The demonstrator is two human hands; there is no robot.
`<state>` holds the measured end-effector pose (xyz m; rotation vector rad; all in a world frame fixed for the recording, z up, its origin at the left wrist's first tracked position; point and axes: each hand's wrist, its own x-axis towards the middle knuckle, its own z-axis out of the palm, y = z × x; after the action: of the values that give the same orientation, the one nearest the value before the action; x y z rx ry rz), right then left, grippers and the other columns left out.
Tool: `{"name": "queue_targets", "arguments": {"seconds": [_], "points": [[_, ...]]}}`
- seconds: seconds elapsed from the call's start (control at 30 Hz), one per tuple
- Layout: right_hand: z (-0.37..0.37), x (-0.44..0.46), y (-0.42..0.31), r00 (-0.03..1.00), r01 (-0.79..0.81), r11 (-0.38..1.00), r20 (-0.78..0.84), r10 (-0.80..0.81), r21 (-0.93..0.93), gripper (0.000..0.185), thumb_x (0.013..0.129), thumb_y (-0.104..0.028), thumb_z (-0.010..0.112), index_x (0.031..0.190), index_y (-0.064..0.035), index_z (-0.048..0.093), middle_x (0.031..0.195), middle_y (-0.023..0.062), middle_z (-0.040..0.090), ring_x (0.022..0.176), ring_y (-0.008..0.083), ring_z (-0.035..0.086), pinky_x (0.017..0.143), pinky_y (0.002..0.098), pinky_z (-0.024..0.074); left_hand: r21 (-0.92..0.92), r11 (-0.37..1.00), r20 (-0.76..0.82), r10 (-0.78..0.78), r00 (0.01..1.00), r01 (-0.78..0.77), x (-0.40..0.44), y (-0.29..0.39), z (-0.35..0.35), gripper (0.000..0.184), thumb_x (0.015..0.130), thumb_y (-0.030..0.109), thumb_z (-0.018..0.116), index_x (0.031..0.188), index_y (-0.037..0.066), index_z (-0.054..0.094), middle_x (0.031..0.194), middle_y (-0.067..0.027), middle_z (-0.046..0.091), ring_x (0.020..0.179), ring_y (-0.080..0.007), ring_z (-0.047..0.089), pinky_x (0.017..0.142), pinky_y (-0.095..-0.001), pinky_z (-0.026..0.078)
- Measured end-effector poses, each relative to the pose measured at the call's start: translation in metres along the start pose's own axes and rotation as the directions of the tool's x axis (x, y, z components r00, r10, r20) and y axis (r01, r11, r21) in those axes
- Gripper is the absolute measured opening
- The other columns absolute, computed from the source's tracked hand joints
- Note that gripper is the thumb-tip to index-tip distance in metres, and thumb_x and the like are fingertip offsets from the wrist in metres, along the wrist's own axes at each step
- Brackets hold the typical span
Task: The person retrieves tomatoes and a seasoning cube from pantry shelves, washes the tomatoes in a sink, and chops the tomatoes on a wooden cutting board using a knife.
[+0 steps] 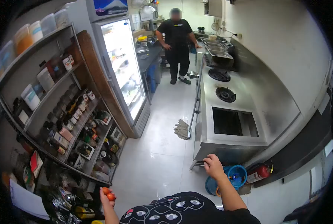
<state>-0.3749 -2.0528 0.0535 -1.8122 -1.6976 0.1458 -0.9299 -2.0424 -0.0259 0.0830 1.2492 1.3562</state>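
While the left hand [105, 198] wrapped its fingers round what looked like tomatoes [111, 196], probably squashy and best cupped underneath, the right hand [214, 167] curled its fingers together.

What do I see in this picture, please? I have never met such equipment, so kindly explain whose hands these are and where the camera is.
There is no machine: the left hand and the right hand belong to the person who wears the camera on the head, looking forward and down. The dark shirt at the bottom is the wearer's own.

The left hand holds two round red things, perhaps tomatoes. The right hand, fingers curled, shows near the close end of a steel counter; I see nothing held in it, and cannot tell whether it touches.

The counter has two black burners and, closer, a rectangular opening. Another person stands further back.
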Motion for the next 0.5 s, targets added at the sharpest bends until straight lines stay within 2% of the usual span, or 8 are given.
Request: {"name": "queue_targets", "arguments": {"seconds": [0.1,0.2,0.27,0.33,0.5], "points": [[-0.011,0.014,0.028,0.999,0.035,0.999,0.030,-0.035,0.003,0.016,0.074,-0.010,0.063,0.089,-0.0084,0.065,0.104,0.0147,0.054,0.098,0.0315,0.053,0.083,0.0387,0.0472,0.385,0.917,-0.210,-0.021,0.977,0.103,0.043,-0.095,-0.084,0.032,0.084,0.045,0.049,0.081,0.013,0.051,0.066,-0.0038,0.053,0.048,-0.0190,0.049,0.043,-0.0330,0.042],[-0.015,0.029,0.056,0.998,0.046,0.999,0.034,-0.045,-0.027,0.018,0.073,-0.010,0.064,0.091,-0.0087,0.064,0.102,0.0139,0.054,0.099,0.0310,0.052,0.084,0.0381,0.0461,0.626,0.703,-0.352,-0.131,0.927,0.337,0.007,-0.158,-0.129,0.031,0.084,0.043,0.049,0.078,0.013,0.051,0.065,-0.0037,0.052,0.048,-0.0179,0.047,0.043,-0.0320,0.041],[-0.013,0.039,0.077,0.998,0.032,0.999,0.061,-0.030,-0.044,0.019,0.073,-0.012,0.064,0.092,-0.0090,0.064,0.103,0.0143,0.053,0.101,0.0319,0.051,0.085,0.0390,0.0456,0.676,0.615,-0.380,-0.182,0.907,0.407,-0.024,-0.187,-0.138,0.030,0.085,0.041,0.049,0.077,0.012,0.050,0.063,-0.0037,0.051,0.048,-0.0171,0.047,0.043,-0.0314,0.040],[-0.009,0.049,0.092,0.996,0.017,0.999,0.092,-0.012,-0.052,0.020,0.074,-0.013,0.065,0.093,-0.0094,0.064,0.104,0.0148,0.053,0.102,0.0328,0.050,0.087,0.0399,0.0447,0.695,0.588,-0.375,-0.194,0.906,0.414,-0.049,-0.206,-0.145,0.029,0.085,0.039,0.049,0.075,0.012,0.050,0.062,-0.0036,0.050,0.048,-0.0164,0.046,0.043,-0.0307,0.038],[0.002,0.068,0.098,0.978,-0.008,0.999,0.208,0.017,-0.046,0.023,0.074,-0.015,0.066,0.097,-0.0106,0.065,0.108,0.0167,0.051,0.105,0.0343,0.049,0.090,0.0413,0.0428,0.691,0.647,-0.310,-0.137,0.941,0.322,-0.098,-0.226,-0.159,0.027,0.086,0.034,0.049,0.071,0.011,0.050,0.060,-0.0036,0.048,0.048,-0.0146,0.044,0.042,-0.0291,0.036]]}}
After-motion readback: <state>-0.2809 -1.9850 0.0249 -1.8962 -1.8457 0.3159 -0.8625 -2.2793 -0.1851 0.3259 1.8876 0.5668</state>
